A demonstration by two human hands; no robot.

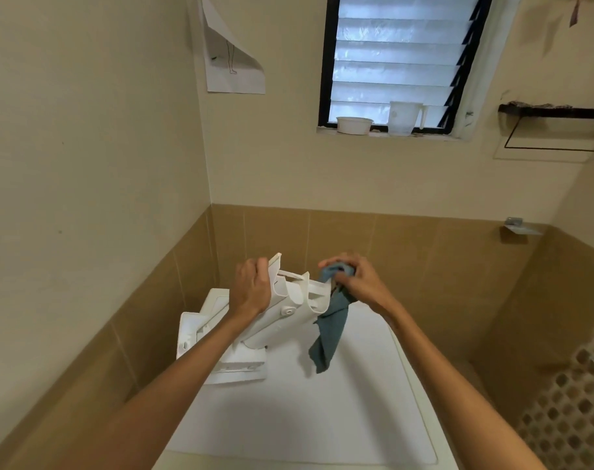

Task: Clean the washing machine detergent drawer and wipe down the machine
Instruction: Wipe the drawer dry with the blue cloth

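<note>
The drawer (295,300) is held above the machine (322,418) in the closed left grip (253,290) and wiped with a cloth (332,320) clutched in the right grip (356,279); the machine's wipe-down is judged not yet done.

white drawer (290,300), blue-grey cloth (331,329), tan tiles (424,239)

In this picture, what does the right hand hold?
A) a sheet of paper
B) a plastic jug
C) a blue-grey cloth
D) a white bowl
C: the right hand grips a bunched blue-grey cloth, its tail hanging down beside the detergent drawer held by the left hand.
</note>
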